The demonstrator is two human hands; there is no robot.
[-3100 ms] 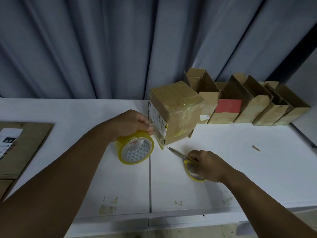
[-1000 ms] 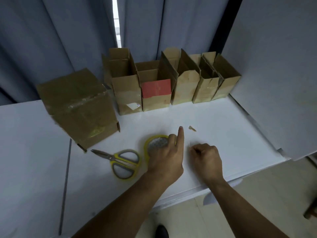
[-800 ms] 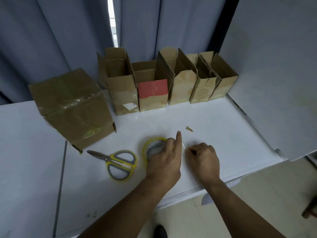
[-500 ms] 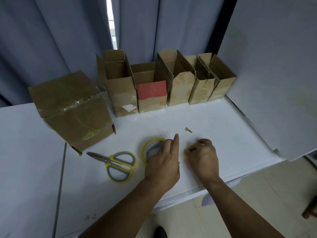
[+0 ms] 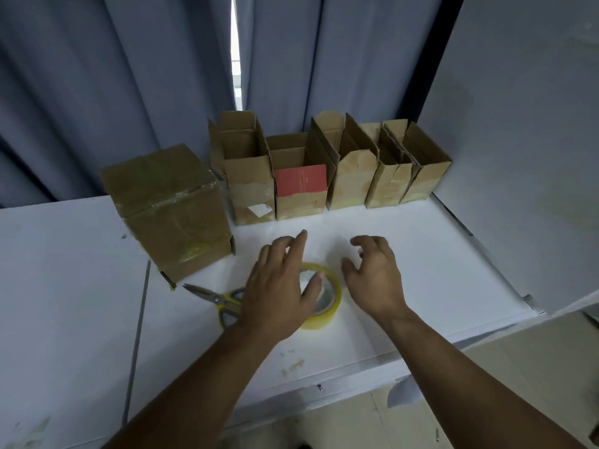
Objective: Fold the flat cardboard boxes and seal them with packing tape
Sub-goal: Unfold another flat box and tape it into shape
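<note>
Seen from the head camera, the left hand [image 5: 278, 286] is spread flat-fingered over the yellow tape roll [image 5: 330, 306], which lies on its side on the white table [image 5: 421, 270]; whether the thumb touches the roll cannot be told. The right hand [image 5: 372, 273] is just beside the roll, fingers spread and loosely bent, holding nothing. Scissors [image 5: 215, 299] lie left of the roll. A taped box [image 5: 168, 209] stands behind them, beside a row of open boxes [image 5: 350, 176].
</note>
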